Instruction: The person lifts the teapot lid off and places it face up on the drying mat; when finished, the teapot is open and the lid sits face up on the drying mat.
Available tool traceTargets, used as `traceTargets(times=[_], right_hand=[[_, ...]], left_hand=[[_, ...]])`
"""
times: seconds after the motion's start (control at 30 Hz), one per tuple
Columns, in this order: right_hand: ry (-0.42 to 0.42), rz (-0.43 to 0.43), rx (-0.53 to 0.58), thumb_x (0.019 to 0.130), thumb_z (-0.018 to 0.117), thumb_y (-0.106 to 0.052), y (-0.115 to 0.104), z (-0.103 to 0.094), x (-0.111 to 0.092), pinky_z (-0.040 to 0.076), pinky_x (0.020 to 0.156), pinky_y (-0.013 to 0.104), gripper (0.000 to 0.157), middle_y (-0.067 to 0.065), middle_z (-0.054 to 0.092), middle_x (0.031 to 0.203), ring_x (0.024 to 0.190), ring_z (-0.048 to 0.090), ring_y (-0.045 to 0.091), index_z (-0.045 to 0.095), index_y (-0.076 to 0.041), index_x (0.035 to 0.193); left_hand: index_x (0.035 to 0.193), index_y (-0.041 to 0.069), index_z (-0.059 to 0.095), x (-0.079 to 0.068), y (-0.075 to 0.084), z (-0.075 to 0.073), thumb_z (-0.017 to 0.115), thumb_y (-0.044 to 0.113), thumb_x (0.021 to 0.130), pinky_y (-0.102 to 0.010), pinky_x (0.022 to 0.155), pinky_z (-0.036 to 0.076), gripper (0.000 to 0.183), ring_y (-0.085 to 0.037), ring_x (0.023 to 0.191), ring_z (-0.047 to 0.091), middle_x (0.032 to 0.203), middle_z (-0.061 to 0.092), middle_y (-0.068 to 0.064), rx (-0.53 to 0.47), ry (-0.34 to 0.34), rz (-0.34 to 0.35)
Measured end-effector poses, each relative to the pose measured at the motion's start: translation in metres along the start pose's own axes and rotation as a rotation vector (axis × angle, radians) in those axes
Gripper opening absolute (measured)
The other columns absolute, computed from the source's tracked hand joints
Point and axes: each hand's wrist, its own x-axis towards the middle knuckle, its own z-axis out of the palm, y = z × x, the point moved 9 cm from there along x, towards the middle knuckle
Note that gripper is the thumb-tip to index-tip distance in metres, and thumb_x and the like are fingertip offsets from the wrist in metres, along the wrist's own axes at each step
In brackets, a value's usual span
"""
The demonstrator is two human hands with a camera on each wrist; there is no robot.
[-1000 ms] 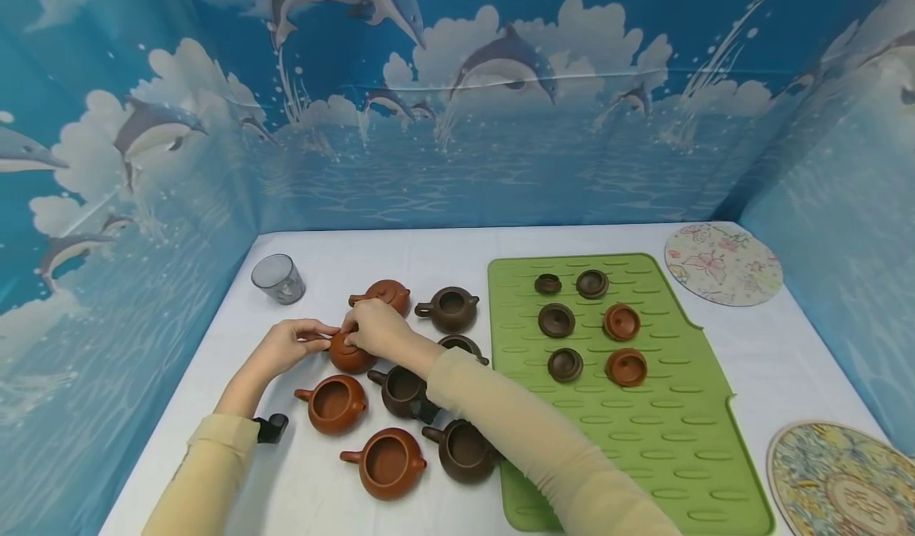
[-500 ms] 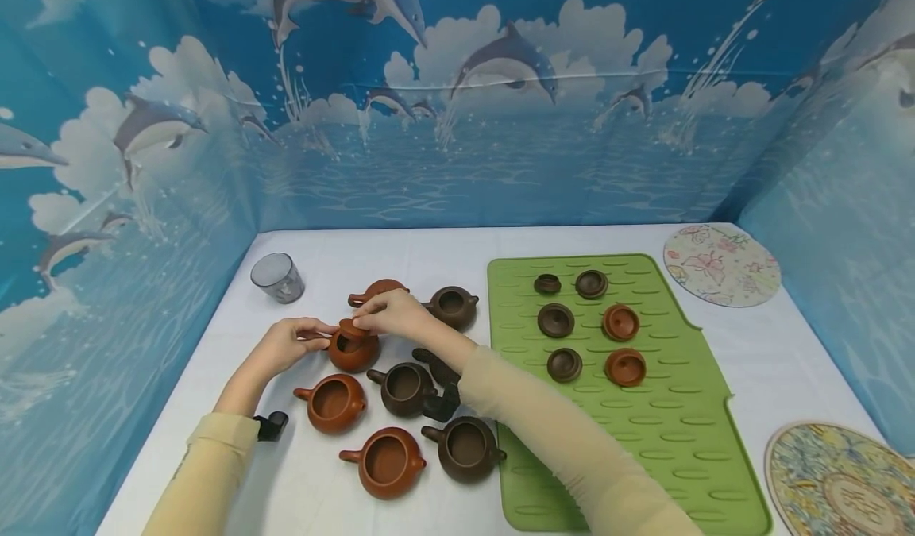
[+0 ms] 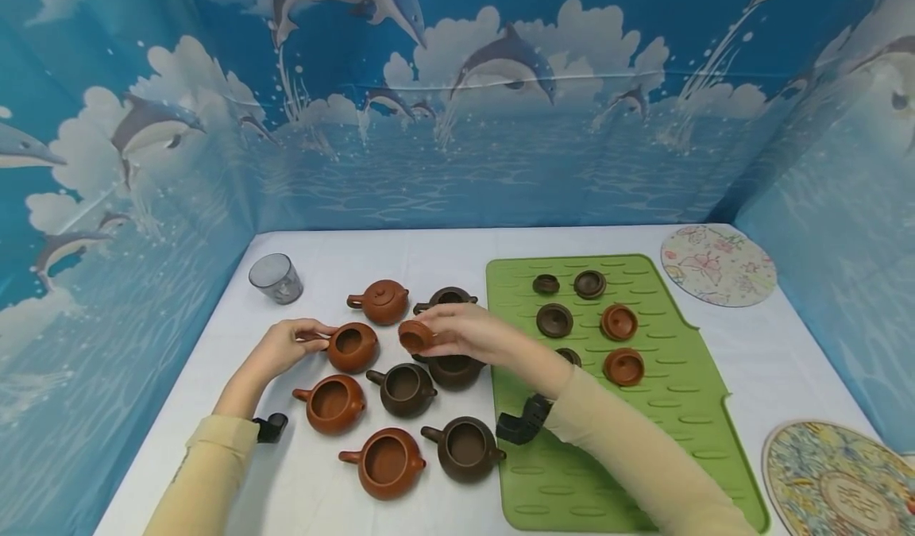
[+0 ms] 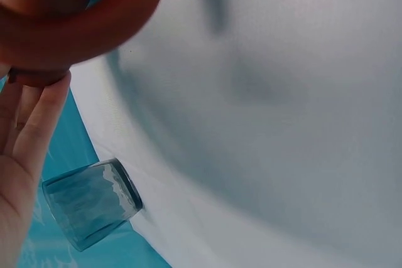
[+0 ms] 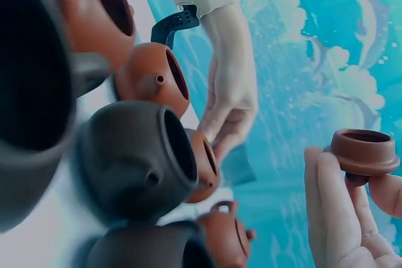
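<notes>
My left hand (image 3: pixel 286 349) pinches the handle of a small reddish clay teapot (image 3: pixel 364 359) that stands lidless on the table. In the left wrist view its fingers (image 4: pixel 38 127) show below a large, close teapot handle (image 4: pixel 135 14). Between the fingertips of my right hand (image 3: pixel 475 333) is a reddish teapot lid (image 3: pixel 415 336), raised over the dark teapots. The right wrist view shows this lid (image 5: pixel 363 155) turned with its hollow rim up and its knob down among the fingers. A lidded reddish teapot (image 3: pixel 384 303) sits behind the held one.
Several lidless teapots, reddish (image 3: pixel 386 472) and dark brown (image 3: pixel 465 460), stand around and in front of the hands. A green mat (image 3: pixel 658 441) carries several lids (image 3: pixel 620 323). A glass (image 3: pixel 279 279) stands at the back left; two round patterned mats (image 3: pixel 722 266) lie at the right.
My right hand has lifted the lid off the small reddish teapot, carried it to the right and turned it over. The left hand has stayed at the teapot.
</notes>
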Motion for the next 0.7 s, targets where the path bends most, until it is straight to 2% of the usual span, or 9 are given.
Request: traceTargets(times=[0.1, 0.3, 0.5, 0.6, 0.7], right_hand=[[-0.004, 0.001, 0.024, 0.100, 0.048, -0.003, 0.008, -0.018, -0.022, 0.055, 0.095, 0.038, 0.037, 0.019, 0.067, 0.120, 0.099, 0.071, 0.022, 0.047, 0.010, 0.135], [0.015, -0.011, 0.037, 0.101, 0.048, -0.005, 0.020, -0.057, -0.065, 0.056, 0.092, 0.035, 0.039, 0.012, 0.072, 0.110, 0.096, 0.073, 0.021, 0.045, 0.013, 0.135], [0.023, -0.008, 0.066, 0.105, 0.049, -0.019, 0.029, -0.084, -0.102, 0.055, 0.095, 0.035, 0.040, 0.006, 0.071, 0.111, 0.101, 0.072, 0.019, 0.044, 0.009, 0.133], [0.045, -0.007, 0.071, 0.105, 0.050, -0.023, 0.036, -0.095, -0.119, 0.053, 0.097, 0.035, 0.051, 0.006, 0.070, 0.113, 0.105, 0.071, 0.019, 0.038, 0.013, 0.138], [0.104, 0.018, 0.011, 0.104, 0.052, -0.023, 0.045, -0.108, -0.136, 0.054, 0.096, 0.034, 0.064, 0.006, 0.069, 0.116, 0.105, 0.070, 0.017, 0.025, 0.020, 0.144]], left_hand=[[0.114, 0.009, 0.073, -0.001, -0.002, 0.001, 0.069, 0.009, 0.091, -0.051, 0.092, 0.053, 0.023, -0.037, 0.110, 0.064, 0.117, 0.070, -0.016, -0.006, -0.001, -0.003], [0.114, 0.010, 0.073, -0.002, -0.004, 0.000, 0.069, 0.009, 0.092, -0.052, 0.093, 0.052, 0.023, -0.037, 0.111, 0.064, 0.116, 0.071, -0.015, 0.004, 0.009, -0.003], [0.116, 0.010, 0.073, -0.004, -0.006, -0.001, 0.068, 0.009, 0.092, -0.054, 0.095, 0.051, 0.024, -0.038, 0.112, 0.063, 0.117, 0.070, -0.014, 0.004, 0.012, -0.019], [0.115, 0.010, 0.073, -0.003, -0.005, -0.001, 0.068, 0.008, 0.092, -0.054, 0.095, 0.051, 0.024, -0.038, 0.112, 0.063, 0.117, 0.071, -0.014, 0.002, 0.017, -0.009], [0.114, 0.010, 0.073, 0.000, -0.005, 0.000, 0.068, 0.009, 0.092, -0.053, 0.094, 0.052, 0.023, -0.037, 0.112, 0.063, 0.116, 0.070, -0.014, -0.008, 0.016, -0.002]])
